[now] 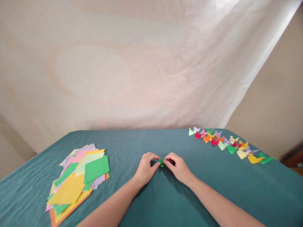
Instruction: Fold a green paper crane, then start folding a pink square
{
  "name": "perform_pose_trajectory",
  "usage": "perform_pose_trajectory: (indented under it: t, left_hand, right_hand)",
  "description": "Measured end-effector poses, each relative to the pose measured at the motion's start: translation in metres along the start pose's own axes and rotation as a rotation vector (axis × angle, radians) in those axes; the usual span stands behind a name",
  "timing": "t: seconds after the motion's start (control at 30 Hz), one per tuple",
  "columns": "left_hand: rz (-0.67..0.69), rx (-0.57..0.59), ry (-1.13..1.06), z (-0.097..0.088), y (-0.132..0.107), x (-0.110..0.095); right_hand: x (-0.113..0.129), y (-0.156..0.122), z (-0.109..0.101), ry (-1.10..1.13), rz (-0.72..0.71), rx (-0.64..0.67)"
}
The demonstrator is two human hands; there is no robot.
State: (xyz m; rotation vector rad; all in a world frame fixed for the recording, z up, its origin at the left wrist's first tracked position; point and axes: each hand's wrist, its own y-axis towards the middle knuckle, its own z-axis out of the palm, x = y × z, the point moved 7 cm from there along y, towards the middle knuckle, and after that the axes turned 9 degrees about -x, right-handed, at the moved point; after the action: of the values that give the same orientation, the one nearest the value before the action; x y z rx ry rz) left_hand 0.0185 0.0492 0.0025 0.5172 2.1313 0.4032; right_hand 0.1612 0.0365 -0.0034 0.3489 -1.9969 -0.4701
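Between my two hands, at the middle of the table, is a small folded green origami crane (161, 162). My left hand (147, 167) pinches its left side between thumb and fingers. On the opposite side, my right hand (177, 166) pinches it the same way with thumb and fingertips. The fingertips cover parts of the crane, so its full shape is partly hidden. It is held just at or slightly above the cloth; I cannot tell which.
A loose pile of coloured paper sheets (68, 189) lies on the left of the table. Rows of finished paper cranes (222, 145) in several colours stand along the right edge. A dark green cloth (132, 142) covers the table, with a pale sheet (151, 78) hanging behind.
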Motion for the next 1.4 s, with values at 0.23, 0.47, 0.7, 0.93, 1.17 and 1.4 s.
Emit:
perform_pose_trajectory:
  t: [0.23, 0.47, 0.7, 0.93, 1.17, 1.4]
  left_hand:
    - [0.061, 0.054, 0.119, 0.006, -0.003, -0.001]
    - [0.071, 0.065, 0.169, 0.009, -0.004, 0.001]
    - [0.088, 0.059, 0.187, 0.009, -0.005, 0.001]
    - [0.087, 0.040, 0.161, 0.008, -0.005, 0.001]
    - [0.085, 0.033, 0.140, 0.006, -0.006, -0.003]
    - [0.084, 0.033, 0.160, 0.006, -0.005, -0.004]
  right_hand:
    - [-0.003, -0.001, 0.004, -0.076, -0.012, 0.030]
    - [-0.009, 0.000, 0.008, -0.244, -0.022, 0.067]
    - [-0.013, 0.000, 0.009, -0.273, -0.006, 0.066]
    - [-0.012, -0.002, 0.004, -0.119, 0.010, 0.011]
    - [-0.015, -0.001, 0.003, -0.082, 0.022, 0.013]
    - [-0.016, -0.001, 0.004, -0.119, 0.011, 0.011]
